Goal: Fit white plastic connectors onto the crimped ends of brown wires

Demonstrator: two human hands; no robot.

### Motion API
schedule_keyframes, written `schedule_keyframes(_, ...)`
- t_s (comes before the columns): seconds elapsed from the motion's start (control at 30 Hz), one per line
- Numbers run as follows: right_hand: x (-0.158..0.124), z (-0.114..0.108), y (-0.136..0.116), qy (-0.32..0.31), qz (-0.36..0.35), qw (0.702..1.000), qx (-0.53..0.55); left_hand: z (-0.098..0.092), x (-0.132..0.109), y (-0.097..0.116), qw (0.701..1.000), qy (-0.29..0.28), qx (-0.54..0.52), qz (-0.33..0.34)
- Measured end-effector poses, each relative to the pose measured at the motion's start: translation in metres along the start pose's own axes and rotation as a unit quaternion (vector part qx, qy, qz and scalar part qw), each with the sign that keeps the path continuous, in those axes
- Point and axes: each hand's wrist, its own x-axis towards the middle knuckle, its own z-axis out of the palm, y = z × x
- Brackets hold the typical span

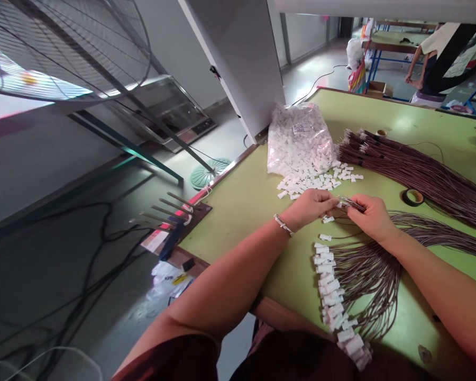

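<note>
My right hand (373, 217) is closed around a small bunch of brown wires (353, 203), their bare metal tips pointing left. Just left of those tips, my left hand (314, 207) is closed in a pinch; what lies between its fingertips is too small to make out. Loose white plastic connectors (309, 182) are heaped beyond my left hand. Below both hands runs a staggered row of white connectors (331, 293) fitted on brown wires (375, 283), which fan out to the right under my right forearm.
A clear plastic bag of white connectors (301, 137) stands at the back. Thick brown wire bundles (412, 164) and a black tape roll (413, 197) lie to the right. Metal prongs (170, 209) stick out at the table's left edge, near a large fan (67, 47). Another person (448, 58) sits far back.
</note>
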Motion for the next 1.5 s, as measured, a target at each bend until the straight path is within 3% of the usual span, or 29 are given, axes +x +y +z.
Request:
schedule_keyframes(0.1,0.005,-0.005,0.002,-0.014,0.057,0.996,0.072,-0.013,0.001,0.000,0.999,-0.002,0.052,0.014)
schedule_keyframes(0.17,0.008,-0.008,0.002,0.013,0.101,0.989,0.106,-0.014,-0.001,0.001,0.993,-0.028,0.100,0.049)
schedule_keyframes(0.3,0.011,-0.010,-0.003,0.062,0.133,0.969,0.200,0.003,-0.016,0.007,0.950,-0.225,0.164,0.139)
schedule_keyframes(0.4,0.008,-0.005,-0.007,0.005,0.169,0.953,0.250,0.006,-0.027,0.016,0.911,-0.346,0.179,0.136)
schedule_keyframes(0.43,0.007,-0.004,-0.008,-0.015,0.177,0.949,0.259,0.001,-0.029,0.018,0.904,-0.360,0.191,0.130)
schedule_keyframes(0.47,0.006,-0.002,-0.008,-0.028,0.182,0.945,0.269,-0.008,-0.029,0.020,0.915,-0.326,0.205,0.124)
schedule_keyframes(0.5,0.006,0.000,-0.007,-0.034,0.185,0.942,0.279,-0.019,-0.027,0.020,0.937,-0.240,0.223,0.120)
schedule_keyframes(0.53,0.006,0.002,-0.007,-0.032,0.188,0.938,0.288,-0.032,-0.025,0.019,0.955,-0.116,0.250,0.111)
schedule_keyframes(0.57,0.006,0.004,-0.006,-0.023,0.192,0.936,0.293,-0.045,-0.021,0.016,0.954,-0.008,0.287,0.087)
schedule_keyframes(0.63,0.007,0.006,-0.003,0.001,0.202,0.937,0.286,-0.065,-0.013,0.007,0.928,0.115,0.353,0.036)
schedule_keyframes(0.7,0.008,0.007,-0.002,0.021,0.203,0.942,0.266,-0.072,-0.006,-0.004,0.911,0.126,0.392,0.010)
schedule_keyframes(0.8,0.008,0.008,0.001,0.037,0.184,0.956,0.226,-0.065,0.000,-0.015,0.891,0.096,0.445,0.007)
schedule_keyframes(0.97,0.007,0.006,0.001,0.033,0.140,0.980,0.134,-0.056,-0.004,-0.009,0.870,0.055,0.489,0.026)
schedule_keyframes(1.03,0.006,0.006,-0.001,0.033,0.123,0.987,0.100,-0.057,-0.008,0.000,0.892,0.045,0.449,0.038)
schedule_keyframes(1.1,0.005,0.005,-0.005,0.034,0.111,0.990,0.080,-0.056,-0.010,0.007,0.933,0.058,0.353,0.040)
schedule_keyframes(1.17,0.004,0.004,-0.009,0.041,0.105,0.991,0.070,-0.049,-0.010,0.010,0.978,0.079,0.192,0.022)
schedule_keyframes(1.23,0.003,0.003,-0.011,0.052,0.095,0.992,0.067,-0.037,-0.007,0.009,0.998,0.068,0.001,-0.008)
schedule_keyframes(1.37,0.000,0.001,-0.014,0.083,0.071,0.993,0.054,-0.015,0.003,-0.001,0.964,0.033,-0.257,-0.065)
schedule_keyframes(1.5,-0.002,0.003,-0.014,0.088,0.059,0.994,0.033,-0.009,0.008,-0.007,0.939,0.038,-0.328,-0.094)
